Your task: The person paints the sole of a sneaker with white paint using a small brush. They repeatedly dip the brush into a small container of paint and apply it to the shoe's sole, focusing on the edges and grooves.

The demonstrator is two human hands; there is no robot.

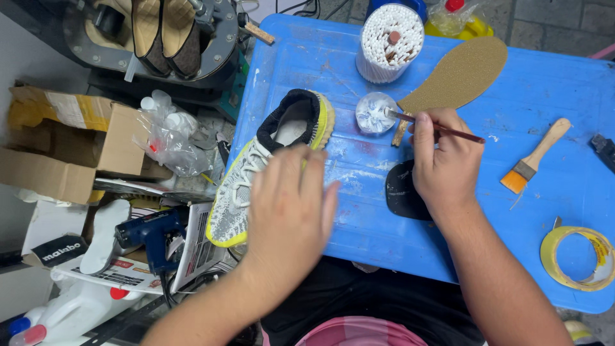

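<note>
Brush dipped at small cup; sneaker lay on blue table.

Right hand pinched a thin brush, fingers closed round its handle, tip in a small clear cup. Left hand hovered with fingers loosely spread, gripping nothing, over a grey-and-yellow sneaker at the left edge of the blue table. A tan insole lay just beyond the cup.

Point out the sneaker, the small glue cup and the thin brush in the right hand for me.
sneaker (240,192), head view, on the laced grey upper.
small glue cup (373,114), head view, on its white contents.
thin brush (448,130), head view, on the reddish handle.
</note>
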